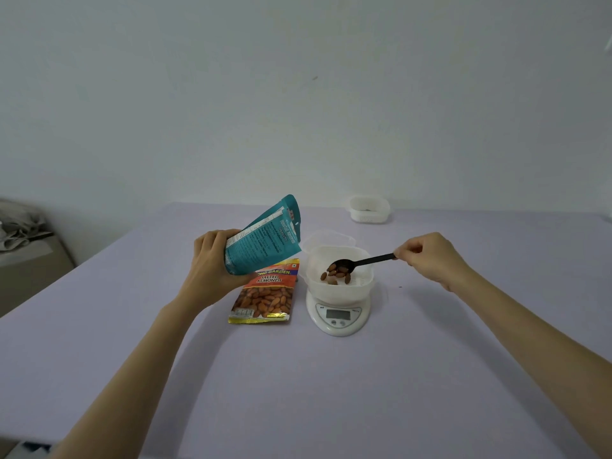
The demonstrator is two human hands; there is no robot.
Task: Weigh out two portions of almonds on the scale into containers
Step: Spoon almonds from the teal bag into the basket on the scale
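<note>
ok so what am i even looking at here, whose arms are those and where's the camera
The camera is worn on a person's head, looking forward and down, so the two bare arms reaching in from the bottom are the wearer's own. There is no robot.

The left hand holds a teal pouch tilted toward a white container that sits on a small white kitchen scale. The right hand holds a black spoon over that container, with almonds on the spoon and inside the container.

On the pale purple table an orange bag of salted almonds lies flat beside the scale, and a second white container waits at the far edge.
</note>
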